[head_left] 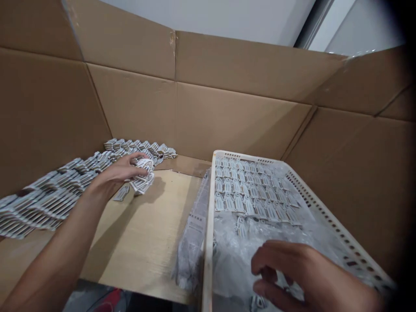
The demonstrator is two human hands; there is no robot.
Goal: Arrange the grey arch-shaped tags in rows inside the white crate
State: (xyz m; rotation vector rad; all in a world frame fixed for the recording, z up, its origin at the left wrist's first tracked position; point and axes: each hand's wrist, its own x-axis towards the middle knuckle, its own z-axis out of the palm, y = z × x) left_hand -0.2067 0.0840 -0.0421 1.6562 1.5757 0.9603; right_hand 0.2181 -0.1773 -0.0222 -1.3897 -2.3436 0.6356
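My left hand [125,168] is closed around a small bunch of flat white tag-shaped pieces [143,175], just above the wooden board. One loose piece [121,193] lies on the board beneath my wrist. Long rows of stacked pieces [61,190] run along the box wall at left, partly behind my forearm. Over the front of the white plastic basket [210,242] hovers my right hand [292,271], its fingers curled but apart from the thumb, nothing visible between them. A few pieces [258,302] show below it. More pieces [250,186] fill the basket's far half in neat rows.
Tall cardboard walls [240,117] enclose the work area at the back and sides. Clear plastic film [234,247] lines the basket. Printed newspaper [196,227] sticks out between the basket and the wooden board [146,234]. A red and grey object [110,300] sits below the board's front edge.
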